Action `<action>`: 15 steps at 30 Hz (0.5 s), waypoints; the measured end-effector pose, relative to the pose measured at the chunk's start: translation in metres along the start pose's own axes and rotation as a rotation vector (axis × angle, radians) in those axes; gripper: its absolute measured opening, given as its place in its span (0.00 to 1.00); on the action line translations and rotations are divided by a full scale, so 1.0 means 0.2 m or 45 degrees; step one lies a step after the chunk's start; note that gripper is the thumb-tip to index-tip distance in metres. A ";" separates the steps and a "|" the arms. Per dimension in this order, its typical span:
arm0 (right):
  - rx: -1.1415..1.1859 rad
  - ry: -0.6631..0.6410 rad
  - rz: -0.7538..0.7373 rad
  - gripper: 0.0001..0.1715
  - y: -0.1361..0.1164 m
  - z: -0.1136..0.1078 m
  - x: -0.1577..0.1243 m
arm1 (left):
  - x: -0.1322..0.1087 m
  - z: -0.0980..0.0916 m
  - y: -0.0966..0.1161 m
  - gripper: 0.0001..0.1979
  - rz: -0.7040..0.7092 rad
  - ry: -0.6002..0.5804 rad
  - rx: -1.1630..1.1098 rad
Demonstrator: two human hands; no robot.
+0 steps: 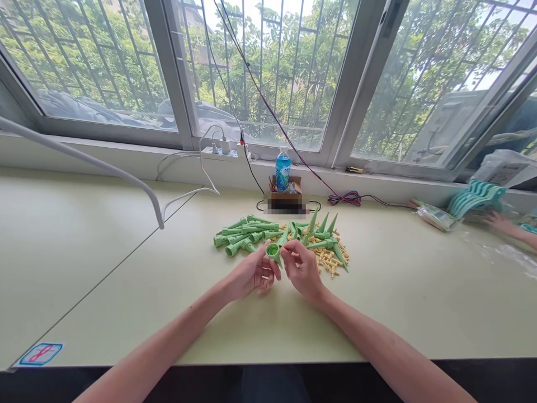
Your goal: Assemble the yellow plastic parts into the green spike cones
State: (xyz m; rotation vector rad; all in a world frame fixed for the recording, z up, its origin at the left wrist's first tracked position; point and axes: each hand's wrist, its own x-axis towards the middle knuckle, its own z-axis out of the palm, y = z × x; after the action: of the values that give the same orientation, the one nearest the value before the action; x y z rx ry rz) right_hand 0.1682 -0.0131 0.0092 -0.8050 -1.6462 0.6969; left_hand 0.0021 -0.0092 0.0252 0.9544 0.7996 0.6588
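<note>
A green hollow cone-shaped spike (273,251) is held in my left hand (251,273), its round open end turned up toward me and its point angled down. My right hand (302,271) is closed in a pinch right beside the cone's rim; whatever is between its fingertips is too small to make out. Just beyond my hands lies a heap of similar green spikes (241,230), most on their sides. To the right, several green cones (323,225) point upward among small yellow valve-like pieces (330,262).
Behind the heap, a small cardboard box (286,197) stands with a blue-liquid bottle (283,170). A white cable (191,196) crosses the table's left side. At far right, another person's hand (501,223) is near teal hangers (476,197) and clear plastic wrapping (499,254).
</note>
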 end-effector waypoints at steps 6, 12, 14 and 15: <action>0.020 0.013 -0.042 0.12 -0.01 0.00 0.00 | 0.00 -0.01 -0.01 0.34 0.023 -0.030 -0.047; 0.006 0.018 -0.036 0.12 -0.01 0.00 0.00 | 0.00 -0.01 -0.01 0.34 0.029 -0.030 -0.044; 0.012 0.013 -0.036 0.12 -0.01 0.00 0.00 | 0.00 -0.02 -0.01 0.34 0.033 -0.025 -0.048; 0.013 0.012 -0.040 0.12 -0.01 0.00 0.00 | 0.00 -0.02 -0.01 0.34 0.035 -0.024 -0.052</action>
State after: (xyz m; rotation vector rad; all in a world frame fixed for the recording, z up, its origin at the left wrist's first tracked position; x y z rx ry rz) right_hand 0.1680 -0.0133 0.0111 -0.7728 -1.6421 0.6775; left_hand 0.0000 -0.0077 0.0219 0.9343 0.7545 0.6867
